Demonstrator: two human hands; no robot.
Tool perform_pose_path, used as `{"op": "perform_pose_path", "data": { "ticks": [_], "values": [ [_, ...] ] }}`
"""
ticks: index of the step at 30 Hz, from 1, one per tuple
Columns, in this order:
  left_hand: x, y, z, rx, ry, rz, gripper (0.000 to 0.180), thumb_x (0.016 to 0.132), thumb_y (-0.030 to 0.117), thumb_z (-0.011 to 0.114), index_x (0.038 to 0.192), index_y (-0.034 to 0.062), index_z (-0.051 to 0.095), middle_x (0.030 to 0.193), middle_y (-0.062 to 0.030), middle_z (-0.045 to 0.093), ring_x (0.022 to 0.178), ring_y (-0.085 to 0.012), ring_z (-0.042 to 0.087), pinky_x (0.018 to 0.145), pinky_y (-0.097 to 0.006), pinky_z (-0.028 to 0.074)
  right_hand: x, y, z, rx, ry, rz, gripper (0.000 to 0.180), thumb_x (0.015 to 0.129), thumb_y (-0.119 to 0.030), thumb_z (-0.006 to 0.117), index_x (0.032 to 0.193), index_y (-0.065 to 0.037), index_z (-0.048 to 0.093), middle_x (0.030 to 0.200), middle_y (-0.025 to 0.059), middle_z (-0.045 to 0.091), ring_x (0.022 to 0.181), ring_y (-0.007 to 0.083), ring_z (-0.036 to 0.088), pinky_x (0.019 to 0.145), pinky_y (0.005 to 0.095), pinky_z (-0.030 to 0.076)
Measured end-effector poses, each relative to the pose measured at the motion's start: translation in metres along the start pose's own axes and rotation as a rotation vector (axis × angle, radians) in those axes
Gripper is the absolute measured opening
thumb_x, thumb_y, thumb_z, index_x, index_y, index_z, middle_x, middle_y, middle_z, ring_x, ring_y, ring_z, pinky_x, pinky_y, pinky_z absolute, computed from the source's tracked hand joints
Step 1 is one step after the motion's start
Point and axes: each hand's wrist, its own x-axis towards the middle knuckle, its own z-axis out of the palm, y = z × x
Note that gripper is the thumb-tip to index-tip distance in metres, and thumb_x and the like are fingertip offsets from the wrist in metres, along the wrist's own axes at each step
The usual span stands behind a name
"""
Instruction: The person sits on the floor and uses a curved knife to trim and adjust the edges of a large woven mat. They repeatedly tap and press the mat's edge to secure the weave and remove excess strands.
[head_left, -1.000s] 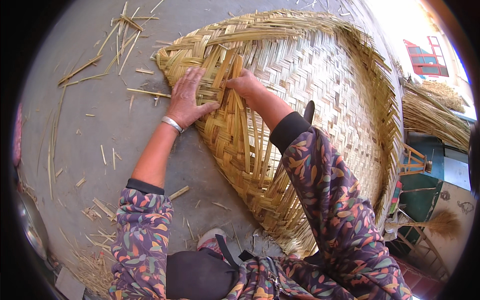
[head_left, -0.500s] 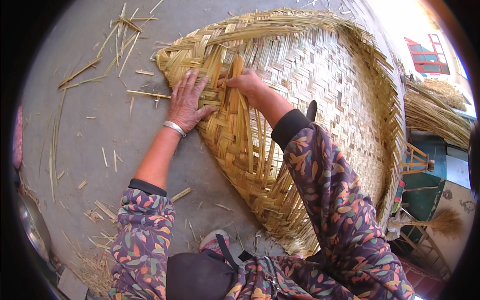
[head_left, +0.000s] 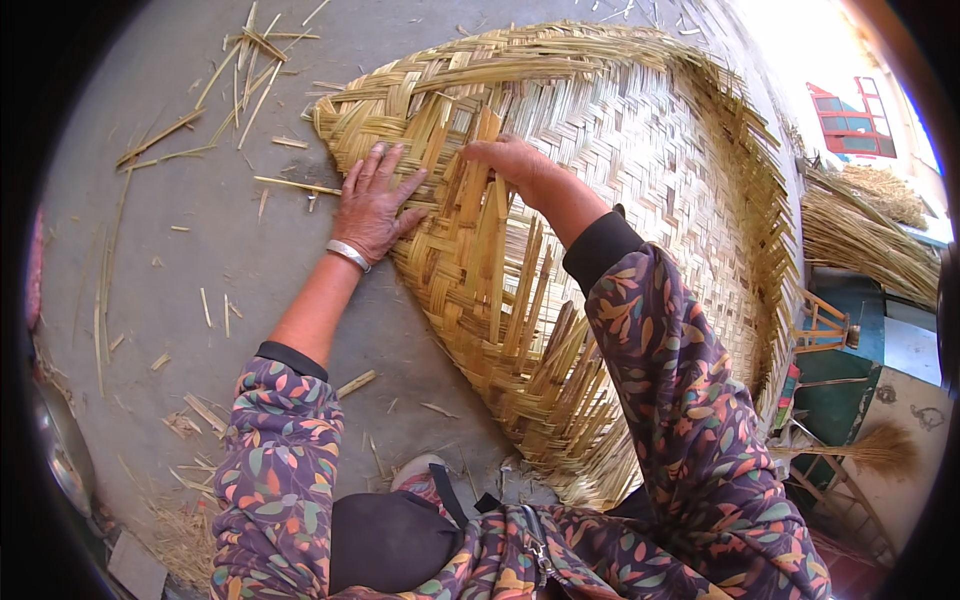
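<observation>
Straw-yellow woven matting lies on the grey floor; the left hand rests spread along its edge, grasping nothing, while the right hand curls over loose strips (whether pinching one, I cannot tell). Bending a strip too sharply could crack it.

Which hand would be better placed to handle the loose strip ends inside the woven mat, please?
Probably the right hand: it is nearer the strip ends, above the woven mat, while the left hand lies spread on its edge.
</observation>
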Motion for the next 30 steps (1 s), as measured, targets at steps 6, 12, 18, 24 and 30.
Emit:
{"op": "perform_pose_path", "data": {
  "ticks": [6, 12, 18, 24, 30],
  "values": [
    [-0.001, 0.003, -0.004, 0.020, 0.048, 0.039, 0.052, 0.094, 0.053, 0.049, 0.140, 0.0282, 0.052, 0.153, -0.0082, 0.036, 0.144, -0.0276, 0.028, 0.117, -0.047, 0.019, 0.024, 0.017, 0.007, -0.254, 0.187, 0.054, 0.040, 0.081, -0.022, 0.078, 0.105, 0.009, 0.066, 0.087, 0.0138, 0.071, 0.081, 0.0210, 0.070, 0.070, 0.0378, 0.056],
    [-0.002, 0.006, -0.006, 0.014, 0.061, 0.068, 0.048, 0.095, 0.048, 0.051, 0.137, 0.0257, 0.055, 0.151, -0.0057, 0.041, 0.142, -0.0238, 0.032, 0.116, -0.049, 0.020, 0.033, 0.033, 0.000, -0.467, 0.078, -0.260, 0.031, 0.081, -0.012, 0.076, 0.101, 0.010, 0.068, 0.081, 0.0140, 0.070, 0.082, 0.0223, 0.071, 0.066, 0.0374, 0.057],
    [-0.002, 0.007, -0.008, -0.028, 0.078, 0.047, 0.045, 0.093, 0.045, 0.056, 0.134, 0.0255, 0.058, 0.146, -0.0029, 0.046, 0.141, -0.0203, 0.034, 0.116, -0.048, 0.020, 0.016, 0.017, 0.024, -0.141, 0.345, -0.022, 0.035, 0.079, -0.007, 0.077, 0.106, 0.009, 0.060, 0.092, 0.0198, 0.068, 0.079, 0.0291, 0.070, 0.065, 0.0411, 0.058],
    [-0.001, 0.010, -0.007, -0.021, 0.086, 0.022, 0.044, 0.092, 0.043, 0.058, 0.132, 0.0249, 0.059, 0.146, -0.0020, 0.047, 0.140, -0.0198, 0.035, 0.116, -0.047, 0.020, 0.020, 0.021, 0.020, 0.117, 0.268, 0.075, 0.035, 0.073, -0.007, 0.076, 0.102, 0.009, 0.064, 0.092, 0.0178, 0.069, 0.078, 0.0270, 0.070, 0.066, 0.0392, 0.056],
    [-0.002, 0.011, -0.009, -0.015, 0.095, 0.039, 0.042, 0.092, 0.042, 0.059, 0.130, 0.0239, 0.061, 0.145, -0.0018, 0.047, 0.140, -0.0198, 0.034, 0.116, -0.047, 0.020, 0.033, 0.036, 0.010, 0.107, -0.063, -0.183, 0.031, 0.077, -0.007, 0.077, 0.100, 0.009, 0.065, 0.088, 0.0147, 0.069, 0.076, 0.0242, 0.069, 0.066, 0.0380, 0.057]
  ]
}}
